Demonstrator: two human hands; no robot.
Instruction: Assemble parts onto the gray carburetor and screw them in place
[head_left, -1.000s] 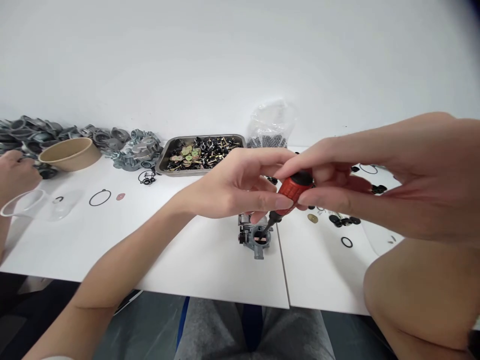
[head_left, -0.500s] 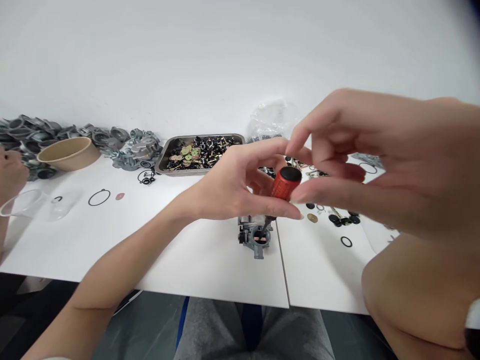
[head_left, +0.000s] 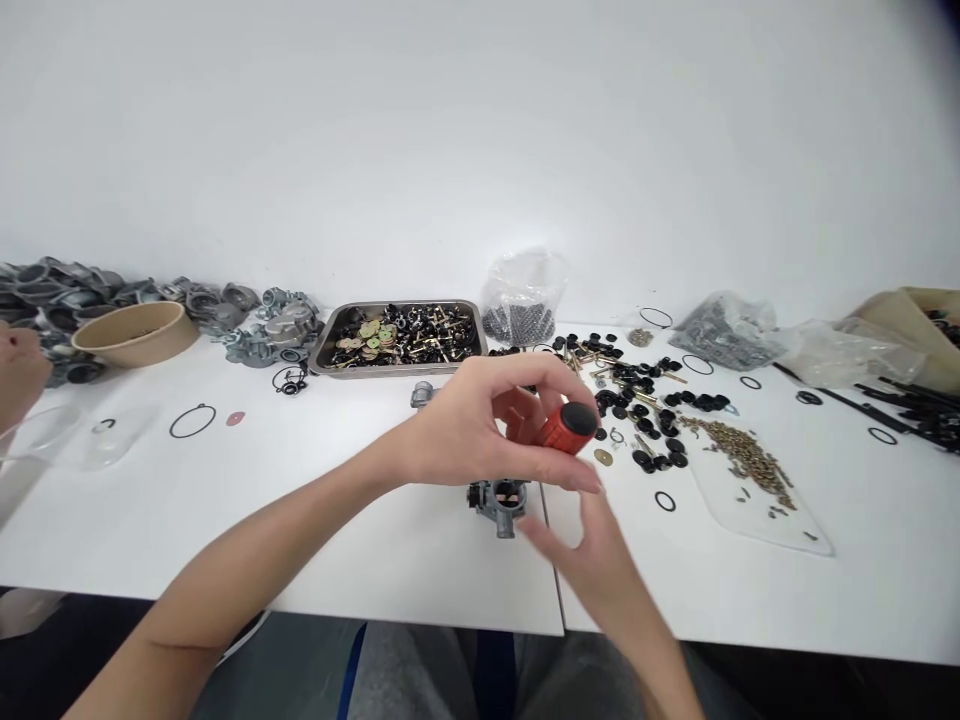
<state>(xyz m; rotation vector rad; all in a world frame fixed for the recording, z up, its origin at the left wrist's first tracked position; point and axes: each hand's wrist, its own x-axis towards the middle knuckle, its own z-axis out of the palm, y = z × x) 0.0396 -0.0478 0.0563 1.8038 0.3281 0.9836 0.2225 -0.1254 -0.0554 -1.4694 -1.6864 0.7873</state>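
Near the bench front edge, the left hand grips a screwdriver by its red handle, which tilts up to the right just above the carburetor. The right hand, open and blurred, lies nearer, just right of the carburetor.

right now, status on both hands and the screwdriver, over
Left hand shut on red screwdriver, tip hidden, over grey metal part. Right hand open beside that part, blurred, contact unclear. Small black parts lie to the right.
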